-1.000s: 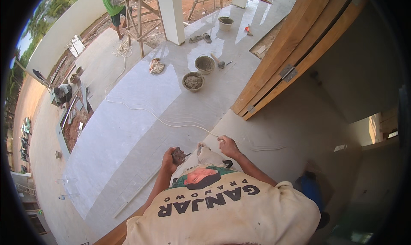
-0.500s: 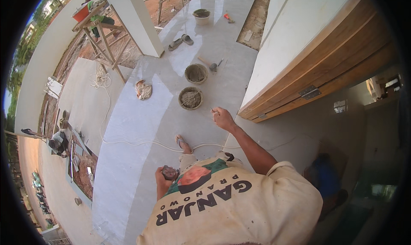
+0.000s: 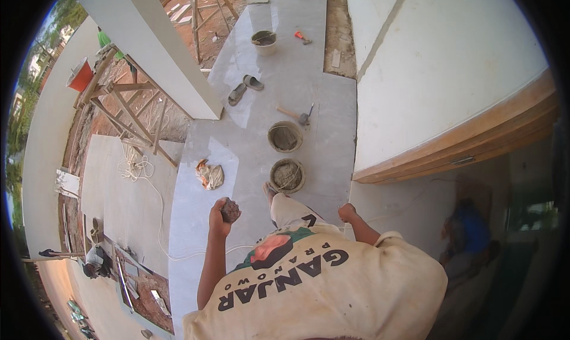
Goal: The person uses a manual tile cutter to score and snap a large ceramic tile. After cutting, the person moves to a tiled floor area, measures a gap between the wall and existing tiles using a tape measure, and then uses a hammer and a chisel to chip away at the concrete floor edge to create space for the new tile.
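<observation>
My left hand [image 3: 218, 220] is raised out in front on the left, its fingers curled round a rough, dark reddish-brown lump [image 3: 230, 210]; whether it is stone or a wadded rag I cannot make out. Close to my right side, my right hand [image 3: 348, 212] is closed, and whatever its fingers may pinch is hidden. Between and beyond the hands stands a bucket of grey mortar [image 3: 287, 175] with a thin handle lying across it. Just behind it is a second mortar bucket [image 3: 285, 137]. My foot [image 3: 269, 191] rests beside the nearer one.
A mallet [image 3: 301, 119], a pair of sandals [image 3: 244, 90], a pale cloth [image 3: 210, 175] and another bucket [image 3: 264, 42] lie on the tiles. A white pillar [image 3: 160, 49] and wooden trestle [image 3: 127, 102] stand left, a wooden door [image 3: 463, 147] right. A cable [image 3: 155, 221] crosses the floor. Other people are nearby.
My left hand has come up and forward with the lump. The right hand has drawn back toward my body. The mortar buckets now appear closer to me, and the view has turned.
</observation>
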{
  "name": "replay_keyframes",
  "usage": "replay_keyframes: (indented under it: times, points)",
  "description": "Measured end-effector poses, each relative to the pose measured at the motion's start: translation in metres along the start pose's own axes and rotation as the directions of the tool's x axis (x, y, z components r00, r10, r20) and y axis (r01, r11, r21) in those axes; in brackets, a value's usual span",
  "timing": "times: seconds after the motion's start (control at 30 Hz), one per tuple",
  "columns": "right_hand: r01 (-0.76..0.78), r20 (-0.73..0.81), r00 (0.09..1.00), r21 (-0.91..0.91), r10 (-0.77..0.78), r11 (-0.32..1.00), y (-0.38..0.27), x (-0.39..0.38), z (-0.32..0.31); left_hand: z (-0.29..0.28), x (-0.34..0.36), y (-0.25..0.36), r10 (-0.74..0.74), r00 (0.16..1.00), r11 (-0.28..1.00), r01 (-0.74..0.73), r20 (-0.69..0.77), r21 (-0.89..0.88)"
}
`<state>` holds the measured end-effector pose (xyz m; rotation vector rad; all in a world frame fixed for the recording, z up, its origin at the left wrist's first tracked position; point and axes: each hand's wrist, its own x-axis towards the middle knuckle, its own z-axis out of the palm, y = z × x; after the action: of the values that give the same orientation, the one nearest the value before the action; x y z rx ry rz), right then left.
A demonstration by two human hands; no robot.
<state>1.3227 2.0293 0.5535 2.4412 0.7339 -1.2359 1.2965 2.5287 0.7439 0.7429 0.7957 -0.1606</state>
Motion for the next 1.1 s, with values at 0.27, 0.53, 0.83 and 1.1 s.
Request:
replay_keyframes:
  times: [0.27, 0.53, 0.83, 1.1]
  points:
    - [-0.125, -0.062, 0.984, 0.427, 0.167, 0.895, 0.007, 0.131, -0.113, 0.026, 0.145, 0.099, -0.191, 0.981, 0.978, 0.186, -0.045, -0.092]
    - [0.032, -0.413, 0.840, 0.684, 0.351, 0.729, 0.026, 0.277, -0.349, 0.087, 0.262, 0.201, -0.247, 0.969, 0.964, 0.247, -0.013, 0.096]
    - [0.241, -0.354, 0.808, 0.928, 0.471, 0.284, 0.012, 0.328, -0.640, 0.183, 0.438, 0.333, -0.328, 0.928, 0.893, 0.244, 0.176, 0.377]
    - [0.473, -0.485, 0.704, 0.865, 0.519, 0.166, 0.049, 0.352, -0.764, 0.343, 0.530, 0.439, -0.263, 0.902, 0.667, -0.086, 0.341, 0.740]
